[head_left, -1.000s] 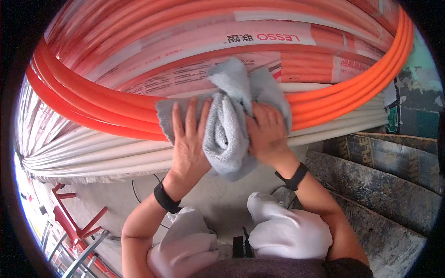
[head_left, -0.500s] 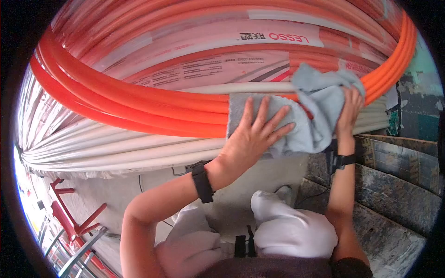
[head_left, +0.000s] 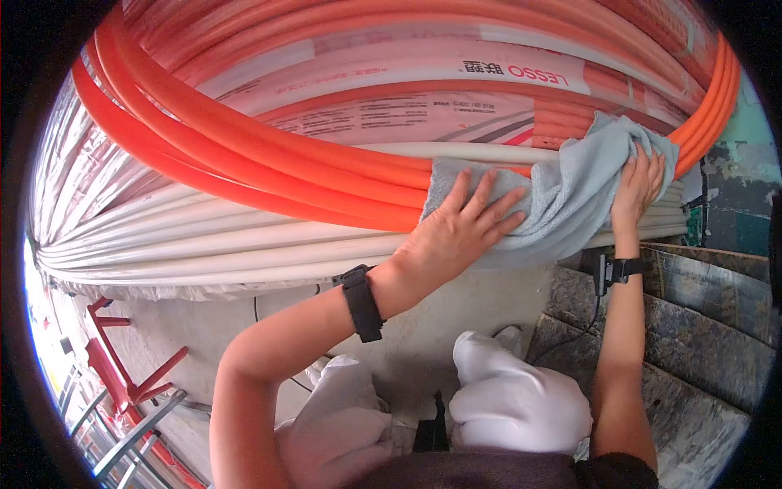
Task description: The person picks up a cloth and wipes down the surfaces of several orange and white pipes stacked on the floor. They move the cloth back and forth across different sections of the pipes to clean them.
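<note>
A grey-blue cloth (head_left: 570,187) is draped over several orange pipes (head_left: 326,175) of a large coil. On the cloth's left part lies my left hand (head_left: 468,220), pressing it against the pipes with its fingers spread. Farther right, my right hand (head_left: 639,189) has its fingers wrapped over the bunched cloth at the pipes, with the thumb side partly hidden. White pipes (head_left: 244,257) run below the orange ones. Black straps circle both wrists.
Behind stand coils in printed plastic wrap (head_left: 391,69). A red metal stand (head_left: 122,371) and grey metal rails (head_left: 138,436) are at the lower left. Dark, worn boards (head_left: 692,326) lie at the right. My knees are below, over the grey floor.
Both hands and the cloth have shifted slightly right in view. The cloth's right part now lies more spread over the pipes, and the orange pipes at the left sit a little higher.
</note>
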Demonstrator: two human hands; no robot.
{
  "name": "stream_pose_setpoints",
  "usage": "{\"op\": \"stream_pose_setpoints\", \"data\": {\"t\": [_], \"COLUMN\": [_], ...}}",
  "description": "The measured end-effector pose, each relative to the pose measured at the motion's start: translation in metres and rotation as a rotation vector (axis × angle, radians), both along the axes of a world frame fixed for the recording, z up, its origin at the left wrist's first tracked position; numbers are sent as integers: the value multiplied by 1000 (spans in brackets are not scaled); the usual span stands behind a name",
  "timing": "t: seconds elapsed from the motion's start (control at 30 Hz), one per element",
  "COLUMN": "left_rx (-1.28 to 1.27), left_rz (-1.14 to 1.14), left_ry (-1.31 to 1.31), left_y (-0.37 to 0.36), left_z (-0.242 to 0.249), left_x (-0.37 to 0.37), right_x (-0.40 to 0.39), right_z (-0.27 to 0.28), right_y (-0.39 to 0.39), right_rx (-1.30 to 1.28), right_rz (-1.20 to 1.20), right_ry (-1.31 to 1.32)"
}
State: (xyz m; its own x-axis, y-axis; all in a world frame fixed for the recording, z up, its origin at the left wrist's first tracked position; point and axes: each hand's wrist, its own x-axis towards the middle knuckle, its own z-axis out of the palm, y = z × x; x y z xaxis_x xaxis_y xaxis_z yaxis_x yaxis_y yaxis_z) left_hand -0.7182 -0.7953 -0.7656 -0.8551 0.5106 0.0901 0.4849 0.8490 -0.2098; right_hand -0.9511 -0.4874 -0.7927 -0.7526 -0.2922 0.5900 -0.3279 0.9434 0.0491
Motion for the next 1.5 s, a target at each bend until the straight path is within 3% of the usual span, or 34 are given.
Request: {"op": "stream_pose_setpoints", "data": {"t": [0.37,0.47,0.67,0.97,1.03,1.33,1.5], "left_rx": [98,70,292,227,231,230,464], "left_rz": [227,305,437,528,561,671,642], "left_ry": [-49,-40,-38,188,241,296,293], "left_y": [-66,-82,-109,-156,-157,-134,-104], "left_z": [23,32,44,52,51,46,35], "left_x": [40,48,54,48,43,33,25], "right_x": [131,157,195,192,187,185,176], "right_z": [-4,3,6,37,32,25,21], "right_y": [-92,-116,-164,-255,-269,-254,-212], "right_rx": [-45,-65,-55,-62,-38,-115,-121], "right_rz": [181,328,533,941,938,961,931], "right_ry": [-262,-308,-409,-485,-481,-464,-491]}}
